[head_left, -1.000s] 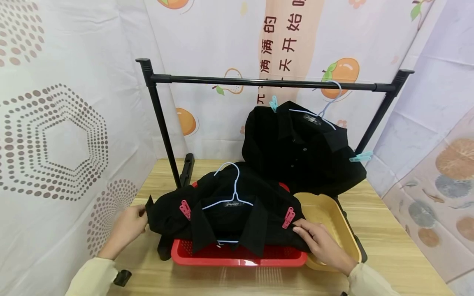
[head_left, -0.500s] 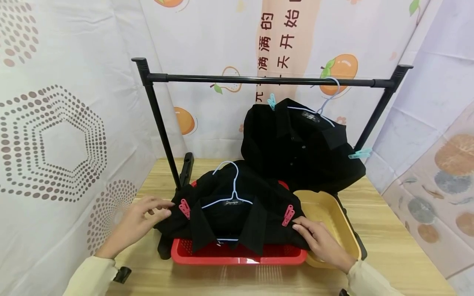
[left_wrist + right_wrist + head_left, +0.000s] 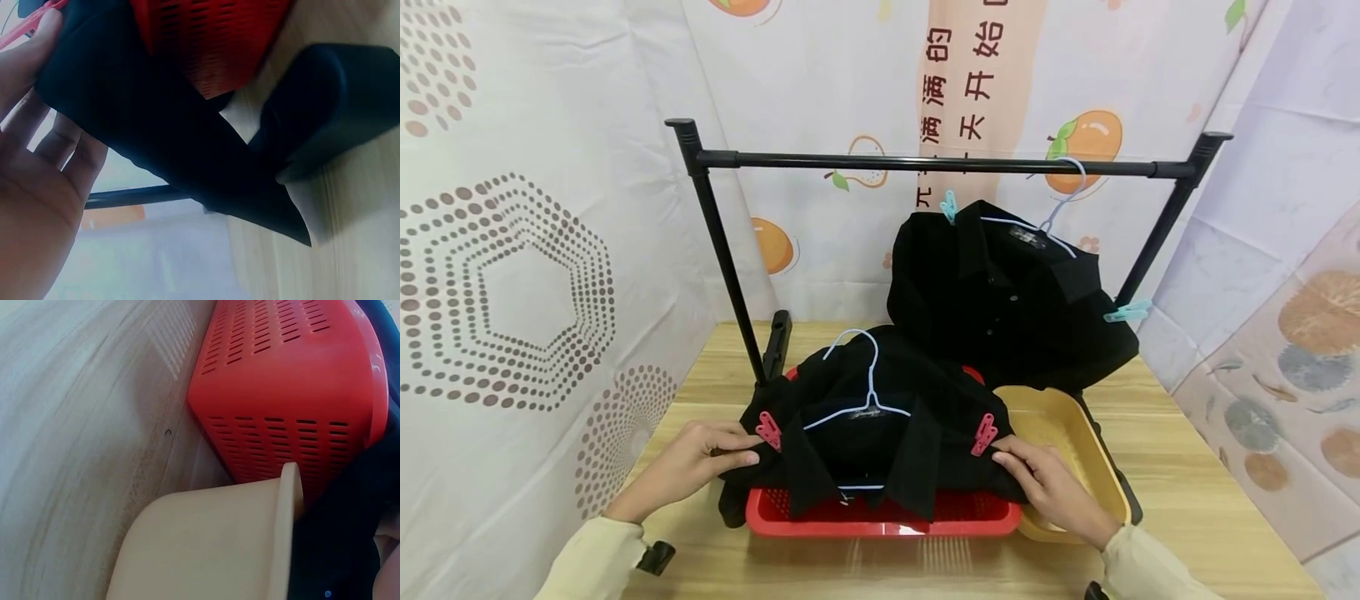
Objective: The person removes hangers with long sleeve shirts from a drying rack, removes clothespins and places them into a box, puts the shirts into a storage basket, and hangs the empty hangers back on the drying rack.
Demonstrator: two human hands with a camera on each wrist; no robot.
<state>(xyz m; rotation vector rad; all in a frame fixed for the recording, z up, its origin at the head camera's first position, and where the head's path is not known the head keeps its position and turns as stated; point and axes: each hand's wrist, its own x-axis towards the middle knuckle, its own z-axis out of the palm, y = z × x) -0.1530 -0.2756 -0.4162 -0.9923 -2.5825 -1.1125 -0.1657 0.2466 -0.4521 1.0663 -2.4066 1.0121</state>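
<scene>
A black collared shirt [image 3: 958,458] lies over a red basket [image 3: 883,529], with a light blue hanger [image 3: 872,379] in its neck. Pink clothespins clip its shoulders, one on the left [image 3: 768,431] and one on the right [image 3: 984,435]. Just outside the left clothespin, my left hand [image 3: 696,458] pinches the shoulder cloth. In the left wrist view, the shirt's sleeve [image 3: 156,125] hangs down from that hand, thumb above and fingers beneath. My right hand [image 3: 1048,487] pinches the other shoulder beside the right clothespin; in the right wrist view only a bit of it shows.
A black rack [image 3: 910,162] spans the table behind. Another black shirt [image 3: 1007,308] hangs there on a blue hanger [image 3: 1065,196] with teal clothespins [image 3: 1127,312]. Right of the basket stands a yellow tray [image 3: 1116,467]. The rack's foot [image 3: 337,106] is close to the left sleeve.
My left hand has let go of the shirt's left sleeve end, moved right and taken hold of the shoulder by the clothespin. The right hand keeps its grip.
</scene>
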